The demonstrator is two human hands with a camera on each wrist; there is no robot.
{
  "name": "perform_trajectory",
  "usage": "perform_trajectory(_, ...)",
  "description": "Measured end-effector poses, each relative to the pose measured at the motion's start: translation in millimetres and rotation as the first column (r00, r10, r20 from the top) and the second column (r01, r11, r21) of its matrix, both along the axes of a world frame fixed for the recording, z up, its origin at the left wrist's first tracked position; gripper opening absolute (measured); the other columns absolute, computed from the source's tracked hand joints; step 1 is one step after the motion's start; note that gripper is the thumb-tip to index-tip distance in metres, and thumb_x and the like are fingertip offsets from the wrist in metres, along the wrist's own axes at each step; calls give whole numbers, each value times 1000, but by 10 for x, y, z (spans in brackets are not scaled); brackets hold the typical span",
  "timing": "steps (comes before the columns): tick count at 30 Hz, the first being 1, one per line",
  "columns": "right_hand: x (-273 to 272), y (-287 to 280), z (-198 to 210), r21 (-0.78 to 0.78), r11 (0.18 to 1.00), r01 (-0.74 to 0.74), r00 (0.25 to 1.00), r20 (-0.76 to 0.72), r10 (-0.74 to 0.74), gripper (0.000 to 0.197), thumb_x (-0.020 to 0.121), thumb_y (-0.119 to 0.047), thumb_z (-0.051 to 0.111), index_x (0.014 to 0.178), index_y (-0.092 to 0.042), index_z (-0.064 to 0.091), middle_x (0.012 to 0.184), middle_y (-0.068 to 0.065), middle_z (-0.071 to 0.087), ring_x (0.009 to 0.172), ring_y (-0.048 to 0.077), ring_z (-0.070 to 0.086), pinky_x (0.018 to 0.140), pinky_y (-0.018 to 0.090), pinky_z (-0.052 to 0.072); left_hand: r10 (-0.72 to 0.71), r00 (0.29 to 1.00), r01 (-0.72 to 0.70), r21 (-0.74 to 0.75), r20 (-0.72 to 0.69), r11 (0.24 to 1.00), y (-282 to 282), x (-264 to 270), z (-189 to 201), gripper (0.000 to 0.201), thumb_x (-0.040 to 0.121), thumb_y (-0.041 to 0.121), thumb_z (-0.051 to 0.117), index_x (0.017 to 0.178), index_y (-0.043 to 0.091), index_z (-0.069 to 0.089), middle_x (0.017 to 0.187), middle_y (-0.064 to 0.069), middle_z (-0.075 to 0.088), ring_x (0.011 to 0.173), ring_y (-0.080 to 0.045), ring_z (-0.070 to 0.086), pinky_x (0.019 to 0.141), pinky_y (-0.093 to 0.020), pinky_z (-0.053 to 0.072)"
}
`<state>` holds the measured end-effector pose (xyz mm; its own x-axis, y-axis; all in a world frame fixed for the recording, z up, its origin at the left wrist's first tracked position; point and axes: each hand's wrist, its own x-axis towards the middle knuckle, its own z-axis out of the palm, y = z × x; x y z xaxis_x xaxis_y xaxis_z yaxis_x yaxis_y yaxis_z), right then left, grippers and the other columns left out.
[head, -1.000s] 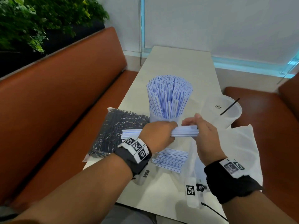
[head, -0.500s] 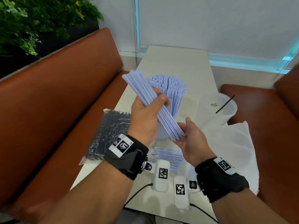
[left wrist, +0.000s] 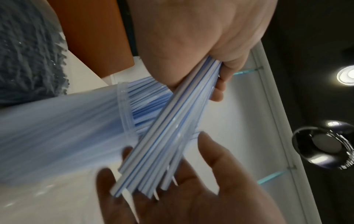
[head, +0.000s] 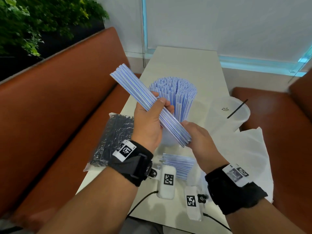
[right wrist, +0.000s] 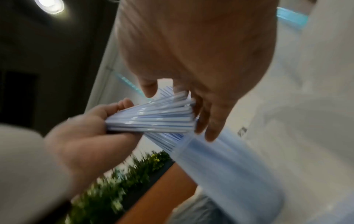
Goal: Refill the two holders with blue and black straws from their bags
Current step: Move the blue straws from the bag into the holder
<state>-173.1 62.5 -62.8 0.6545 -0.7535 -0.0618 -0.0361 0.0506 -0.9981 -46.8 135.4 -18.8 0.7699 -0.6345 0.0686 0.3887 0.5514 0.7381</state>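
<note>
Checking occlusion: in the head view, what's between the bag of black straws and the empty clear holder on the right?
Head view: the left hand gripping a blue straw bundle, and behind it the full blue straw holder.

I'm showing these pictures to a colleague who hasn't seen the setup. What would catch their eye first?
Most striking is the bundle of blue straws, gripped slantwise in the left hand, its lower ends butting against the open right hand. Just behind it, mid-table, stands the holder packed with blue straws. The bag of black straws lies at the table's left edge, and the other holder, to the right, holds one black straw.
</note>
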Motion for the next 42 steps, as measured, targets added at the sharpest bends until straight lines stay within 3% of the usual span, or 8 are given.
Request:
perform_trajectory(4,-72,-21,-26,-433,857,-279,954,-227,196,43,79,-40,73,119,-43,57,104,-21,69,95,-3,65,79,10,47,-5,1000,5,19,-31,1000,9,3,-28,19,96,-2,58,93,16,55,76,-8,61,68,-23,62,73,-38,56)
perform_trajectory(9,11,-32,-121,-561,781,-274,883,-469,-27,20,89,-51,62,89,-35,51,69,-8,60,58,5,55,47,18,36,-47,999,47,51,5,998,66,60,71,13,95,2,61,96,14,59,79,-9,64,73,-25,65,78,-41,55)
perform_trajectory(20,-12,-277,-46,-621,652,-435,776,-626,-79,52,85,-28,65,132,-38,45,97,-9,59,81,10,56,69,29,40,43,913,-98,115,405,989,153,468,537,11,97,-3,54,93,7,51,69,-5,57,61,-24,56,64,-37,52)
perform_trajectory(24,148,-399,31,-663,642,-384,749,-630,-203,34,95,-39,54,128,-35,48,76,-13,54,82,18,56,67,32,39,126,909,-161,56,398,985,31,507,733,15,98,-5,53,94,9,50,71,-5,55,66,-21,56,68,-35,53)
perform_trajectory(30,270,-482,-59,-610,651,-451,719,-681,-141,23,103,-39,47,104,-21,61,97,3,66,93,25,61,66,33,37,252,858,-289,16,448,957,-165,514,726,16,95,-4,57,91,11,52,75,-9,54,66,-19,57,69,-32,52)
perform_trajectory(35,276,-508,-92,-616,648,-447,747,-656,-108,23,102,-38,48,96,-20,61,91,4,65,85,28,60,69,38,46,-36,662,-398,392,749,829,-269,526,293,9,88,21,73,91,18,64,96,-6,69,100,-24,65,89,-45,53)
perform_trajectory(40,271,-510,-74,-615,649,-448,753,-651,-98,25,102,-41,48,95,-22,62,94,2,66,87,27,60,77,41,51,-232,553,-417,507,800,754,-308,447,75,35,81,33,82,101,44,55,135,-10,54,129,-31,48,111,-51,39)
perform_trajectory(42,269,-511,-69,-613,646,-455,748,-657,-97,26,102,-42,47,94,-22,61,92,2,65,87,28,59,75,41,50,-301,545,-333,532,783,779,-306,498,86,44,78,44,83,115,35,61,140,-10,50,132,-27,48,112,-49,40)
